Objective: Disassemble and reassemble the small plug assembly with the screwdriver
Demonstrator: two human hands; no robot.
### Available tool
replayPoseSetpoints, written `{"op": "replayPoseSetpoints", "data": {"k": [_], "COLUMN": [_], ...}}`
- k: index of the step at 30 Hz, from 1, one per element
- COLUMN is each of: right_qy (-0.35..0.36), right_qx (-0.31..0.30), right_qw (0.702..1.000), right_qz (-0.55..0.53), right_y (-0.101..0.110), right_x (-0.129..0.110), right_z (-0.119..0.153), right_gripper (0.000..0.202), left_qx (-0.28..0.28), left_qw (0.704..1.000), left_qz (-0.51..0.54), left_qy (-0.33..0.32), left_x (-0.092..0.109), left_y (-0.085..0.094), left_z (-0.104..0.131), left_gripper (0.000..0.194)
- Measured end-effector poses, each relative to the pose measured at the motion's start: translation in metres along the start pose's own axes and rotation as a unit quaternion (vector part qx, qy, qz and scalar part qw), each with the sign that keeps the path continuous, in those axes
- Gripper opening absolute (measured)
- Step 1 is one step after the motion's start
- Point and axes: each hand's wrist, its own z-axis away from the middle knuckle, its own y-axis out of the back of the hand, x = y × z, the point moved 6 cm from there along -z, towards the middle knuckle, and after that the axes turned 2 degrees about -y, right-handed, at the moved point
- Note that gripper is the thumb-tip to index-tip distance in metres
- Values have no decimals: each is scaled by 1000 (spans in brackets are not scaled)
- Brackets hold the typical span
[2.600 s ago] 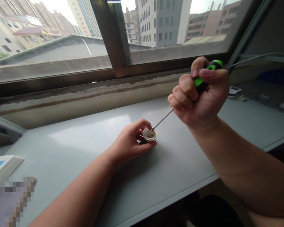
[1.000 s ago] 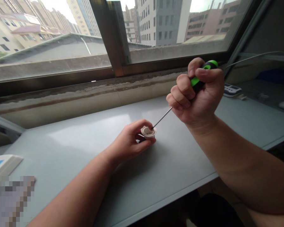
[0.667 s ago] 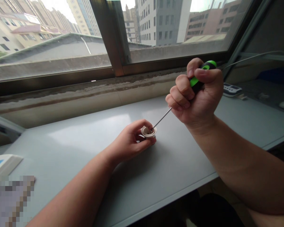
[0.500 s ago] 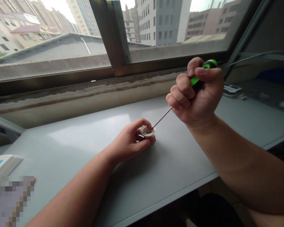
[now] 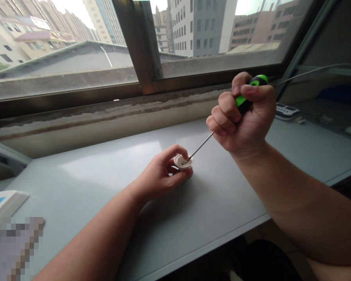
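My right hand (image 5: 242, 113) is wrapped round the green and black handle of a screwdriver (image 5: 203, 143). The long metal shaft slants down to the left, and its tip is inside a small white round cup-shaped part (image 5: 181, 163). Around that part curl the thumb and fingers of my left hand (image 5: 160, 171), close to the tabletop. The part has a wide rim, a small dark hole inside, and a dark lower section mostly hidden by my fingers. I cannot tell what the screwdriver tip rests on.
The grey table (image 5: 111, 179) runs along a window with a dark frame (image 5: 146, 74). A white device (image 5: 8, 203) with a blue panel lies at the left, beside a blurred-out object (image 5: 14, 249). A power strip (image 5: 286, 112) sits at the right back.
The white part has tilted slightly, showing more of its inside. Both hands keep their grip and have barely moved.
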Motion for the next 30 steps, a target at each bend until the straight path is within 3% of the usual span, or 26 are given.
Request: {"op": "replayPoseSetpoints", "data": {"k": [7, 15, 30], "right_qy": [9, 1, 11], "right_qx": [41, -29, -6], "right_qw": [999, 999, 1000], "right_qz": [24, -23, 4], "right_y": [-2, 0, -2], "right_x": [-2, -2, -4], "right_z": [3, -2, 0], "right_gripper": [34, 33, 32], "left_qx": [-2, 4, 2], "left_qw": [1000, 1000, 999], "left_qz": [-11, -15, -22], "left_qy": [-17, -20, -25], "left_x": [1, 1, 2], "left_y": [1, 1, 1], "left_z": [-1, -1, -2], "left_gripper": [21, 20, 18]}}
